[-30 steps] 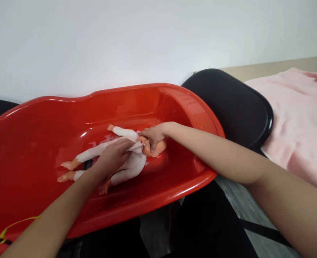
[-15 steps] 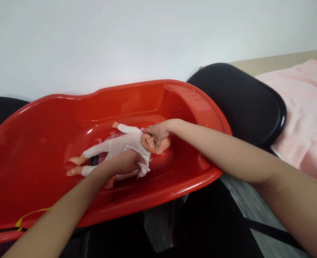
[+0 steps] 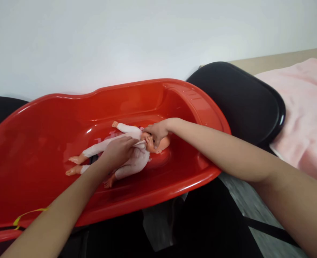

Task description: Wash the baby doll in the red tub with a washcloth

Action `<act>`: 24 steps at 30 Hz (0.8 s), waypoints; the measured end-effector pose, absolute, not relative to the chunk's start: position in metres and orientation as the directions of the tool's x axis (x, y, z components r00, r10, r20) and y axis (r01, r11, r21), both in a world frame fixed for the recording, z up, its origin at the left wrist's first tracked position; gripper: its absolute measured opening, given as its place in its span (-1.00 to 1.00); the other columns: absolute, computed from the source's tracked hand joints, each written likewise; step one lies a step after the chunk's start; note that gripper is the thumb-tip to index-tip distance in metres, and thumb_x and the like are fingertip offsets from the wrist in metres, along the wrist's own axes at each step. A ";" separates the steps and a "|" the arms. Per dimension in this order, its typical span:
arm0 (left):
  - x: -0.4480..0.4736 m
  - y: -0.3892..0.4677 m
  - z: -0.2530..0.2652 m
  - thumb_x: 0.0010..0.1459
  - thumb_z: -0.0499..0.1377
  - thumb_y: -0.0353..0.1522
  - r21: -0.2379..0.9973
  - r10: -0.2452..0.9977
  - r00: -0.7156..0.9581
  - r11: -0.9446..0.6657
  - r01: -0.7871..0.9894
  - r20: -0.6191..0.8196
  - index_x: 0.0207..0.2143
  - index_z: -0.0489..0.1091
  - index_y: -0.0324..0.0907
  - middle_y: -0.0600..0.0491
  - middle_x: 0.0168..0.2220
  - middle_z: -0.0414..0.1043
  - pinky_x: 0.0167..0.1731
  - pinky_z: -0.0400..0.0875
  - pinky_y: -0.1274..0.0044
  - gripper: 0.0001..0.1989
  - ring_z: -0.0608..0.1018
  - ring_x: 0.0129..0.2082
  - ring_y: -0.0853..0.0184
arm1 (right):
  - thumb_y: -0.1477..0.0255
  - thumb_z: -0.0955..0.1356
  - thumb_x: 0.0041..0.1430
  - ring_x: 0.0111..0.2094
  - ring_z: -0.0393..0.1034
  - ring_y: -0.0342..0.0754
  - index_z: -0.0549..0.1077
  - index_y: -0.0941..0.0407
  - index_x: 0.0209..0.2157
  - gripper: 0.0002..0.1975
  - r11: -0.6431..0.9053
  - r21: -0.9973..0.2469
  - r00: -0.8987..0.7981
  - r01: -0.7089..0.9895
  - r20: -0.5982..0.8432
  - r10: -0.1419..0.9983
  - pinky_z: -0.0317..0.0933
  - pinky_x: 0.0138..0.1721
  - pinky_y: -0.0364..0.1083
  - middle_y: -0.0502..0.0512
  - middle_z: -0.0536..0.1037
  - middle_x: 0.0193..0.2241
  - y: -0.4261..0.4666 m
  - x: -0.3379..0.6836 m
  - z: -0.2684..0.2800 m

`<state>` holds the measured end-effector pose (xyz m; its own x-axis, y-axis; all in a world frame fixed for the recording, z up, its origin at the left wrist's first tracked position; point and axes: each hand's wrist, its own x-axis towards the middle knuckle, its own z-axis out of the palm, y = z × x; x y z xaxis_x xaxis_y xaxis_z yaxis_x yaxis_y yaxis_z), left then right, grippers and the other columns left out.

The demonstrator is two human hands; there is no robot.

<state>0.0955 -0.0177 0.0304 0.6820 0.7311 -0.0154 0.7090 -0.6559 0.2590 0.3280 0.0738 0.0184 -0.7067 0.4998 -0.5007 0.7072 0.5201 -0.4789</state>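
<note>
A baby doll (image 3: 133,163) in a white bodysuit lies on its back in the red plastic baby tub (image 3: 53,118), head to the right. My right hand (image 3: 156,132) rests over the doll's face and grips its head. My left hand (image 3: 118,150) lies on the doll's chest, pinching a small white cloth (image 3: 141,144) just under the chin. The doll's bare feet point left, and one arm sticks up toward the far wall of the tub.
A black padded seat (image 3: 241,100) sits right of the tub, with a pink towel (image 3: 306,107) spread beyond it on a tan surface. A white wall rises behind. A yellow strap (image 3: 26,215) hangs at the tub's near left rim.
My left hand moved from the doll's near side up onto its chest with the cloth. My right hand stayed on the doll's head.
</note>
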 end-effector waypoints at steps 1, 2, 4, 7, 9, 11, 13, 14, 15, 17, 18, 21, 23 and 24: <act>0.100 -0.019 0.030 0.23 -0.02 -0.46 0.180 0.720 0.691 -0.690 0.701 0.064 -0.02 0.47 -0.20 -0.10 -0.12 0.52 -0.03 0.35 0.34 -0.64 0.52 -0.10 0.14 | 0.12 0.57 -0.36 -0.02 0.39 0.16 0.34 0.00 0.14 -0.06 0.522 -0.480 -0.709 0.705 -0.503 0.495 0.26 -0.12 -0.03 0.07 0.49 0.00 0.073 0.328 0.019; 0.103 -0.021 0.028 0.24 -0.02 -0.45 0.123 0.688 0.717 -0.726 0.677 0.113 -0.02 0.46 -0.20 -0.09 -0.14 0.51 -0.04 0.36 0.34 -0.65 0.52 -0.11 0.13 | 0.11 0.57 -0.36 -0.03 0.39 0.15 0.35 0.00 0.13 -0.07 0.523 -0.481 -0.709 0.704 -0.506 0.490 0.26 -0.13 -0.04 0.06 0.49 -0.01 0.073 0.327 0.021; 0.110 -0.027 0.023 0.26 -0.02 -0.46 0.086 0.596 0.793 -0.803 0.590 0.123 0.03 0.42 -0.21 -0.09 -0.13 0.51 -0.05 0.36 0.34 -0.64 0.52 -0.10 0.14 | 0.11 0.57 -0.35 -0.04 0.39 0.13 0.36 0.02 0.11 -0.10 0.528 -0.477 -0.711 0.702 -0.511 0.484 0.25 -0.14 -0.06 0.06 0.49 -0.03 0.072 0.326 0.022; 0.120 -0.034 0.011 0.30 -0.06 -0.48 0.146 0.447 0.894 -0.887 0.439 0.026 0.06 0.40 -0.12 -0.03 0.02 0.48 0.03 0.32 0.38 -0.62 0.51 -0.02 0.21 | 0.12 0.57 -0.34 -0.06 0.39 0.11 0.36 0.02 0.12 -0.09 0.547 -0.463 -0.715 0.698 -0.503 0.486 0.25 -0.15 -0.07 0.05 0.49 -0.04 0.073 0.327 0.020; 0.126 -0.036 0.000 0.32 -0.07 -0.48 0.197 0.355 0.933 -0.913 0.358 -0.055 -0.05 0.45 -0.06 0.02 0.00 0.50 0.08 0.28 0.41 -0.65 0.50 -0.02 0.25 | 0.13 0.58 -0.37 -0.08 0.39 0.11 0.35 0.01 0.14 -0.06 0.554 -0.453 -0.715 0.698 -0.491 0.498 0.25 -0.17 -0.06 0.04 0.50 -0.06 0.075 0.327 0.017; 0.131 -0.037 -0.009 0.32 -0.06 -0.47 0.239 0.299 0.948 -0.918 0.317 -0.109 -0.16 0.47 -0.05 0.02 -0.08 0.52 0.10 0.25 0.41 -0.68 0.50 -0.05 0.24 | 0.14 0.58 -0.38 -0.09 0.39 0.12 0.37 0.02 0.12 -0.07 0.557 -0.451 -0.715 0.697 -0.486 0.502 0.25 -0.18 -0.06 0.04 0.51 -0.09 0.077 0.328 0.014; 0.135 -0.036 -0.015 0.31 -0.04 -0.44 0.292 0.298 0.945 -0.899 0.326 -0.137 -0.21 0.48 -0.06 -0.01 -0.13 0.52 0.08 0.24 0.40 -0.71 0.48 -0.08 0.21 | 0.17 0.58 -0.38 -0.09 0.40 0.13 0.41 0.02 0.09 -0.12 0.553 -0.456 -0.715 0.698 -0.489 0.500 0.25 -0.17 -0.04 0.03 0.52 -0.12 0.077 0.329 0.013; 0.136 -0.036 -0.017 0.31 -0.02 -0.42 0.326 0.308 0.939 -0.881 0.343 -0.155 -0.23 0.49 -0.07 -0.03 -0.13 0.52 0.08 0.23 0.40 -0.72 0.47 -0.09 0.19 | 0.19 0.58 -0.38 -0.09 0.40 0.14 0.42 0.01 0.07 -0.14 0.547 -0.458 -0.712 0.701 -0.492 0.501 0.25 -0.15 -0.03 0.02 0.53 -0.13 0.077 0.328 0.013; 0.138 -0.036 -0.018 0.30 -0.01 -0.40 0.358 0.315 0.931 -0.861 0.362 -0.183 -0.24 0.49 -0.08 -0.05 -0.15 0.52 0.07 0.22 0.40 -0.74 0.46 -0.10 0.17 | 0.20 0.59 -0.38 -0.09 0.40 0.15 0.44 -0.01 0.05 -0.17 0.539 -0.460 -0.708 0.706 -0.494 0.505 0.25 -0.14 -0.02 0.02 0.53 -0.13 0.076 0.328 0.014; 0.140 -0.036 -0.017 0.28 0.02 -0.36 0.407 0.330 0.911 -0.818 0.406 -0.246 -0.28 0.50 -0.11 -0.09 -0.20 0.52 0.07 0.20 0.38 -0.76 0.45 -0.14 0.14 | 0.22 0.58 -0.37 -0.08 0.40 0.17 0.46 -0.05 0.02 -0.21 0.528 -0.455 -0.696 0.717 -0.500 0.515 0.26 -0.11 0.01 0.02 0.53 -0.11 0.074 0.327 0.016; 0.141 -0.037 -0.015 0.26 0.03 -0.36 0.433 0.335 0.902 -0.794 0.426 -0.272 -0.30 0.50 -0.12 -0.11 -0.22 0.51 0.06 0.19 0.37 -0.77 0.44 -0.16 0.13 | 0.22 0.58 -0.36 -0.07 0.40 0.18 0.46 -0.06 0.02 -0.23 0.525 -0.450 -0.691 0.722 -0.504 0.519 0.26 -0.10 0.02 0.02 0.53 -0.10 0.073 0.327 0.017; 0.142 -0.038 -0.007 0.17 0.09 -0.39 0.548 0.355 0.874 -0.681 0.486 -0.334 -0.38 0.50 -0.13 -0.09 -0.31 0.49 0.00 0.22 0.38 -0.81 0.44 -0.21 0.14 | 0.22 0.57 -0.36 -0.05 0.39 0.21 0.45 -0.06 0.03 -0.22 0.527 -0.444 -0.688 0.725 -0.505 0.522 0.27 -0.08 0.03 0.02 0.52 -0.08 0.072 0.326 0.019; 0.140 -0.038 -0.001 0.12 0.12 -0.39 0.599 0.376 0.842 -0.592 0.539 -0.386 -0.43 0.51 -0.13 -0.05 -0.38 0.48 -0.06 0.27 0.43 -0.84 0.44 -0.26 0.17 | 0.22 0.57 -0.36 -0.04 0.39 0.21 0.44 -0.04 0.05 -0.20 0.528 -0.450 -0.693 0.720 -0.500 0.520 0.27 -0.07 0.03 0.02 0.52 -0.08 0.072 0.327 0.019; 0.139 -0.038 0.001 0.10 0.14 -0.38 0.600 0.405 0.819 -0.559 0.573 -0.405 -0.45 0.51 -0.12 -0.03 -0.42 0.47 -0.10 0.28 0.45 -0.85 0.44 -0.29 0.19 | 0.22 0.57 -0.36 -0.04 0.39 0.21 0.44 -0.04 0.06 -0.19 0.526 -0.454 -0.694 0.719 -0.497 0.520 0.27 -0.07 0.03 0.02 0.53 -0.07 0.072 0.327 0.018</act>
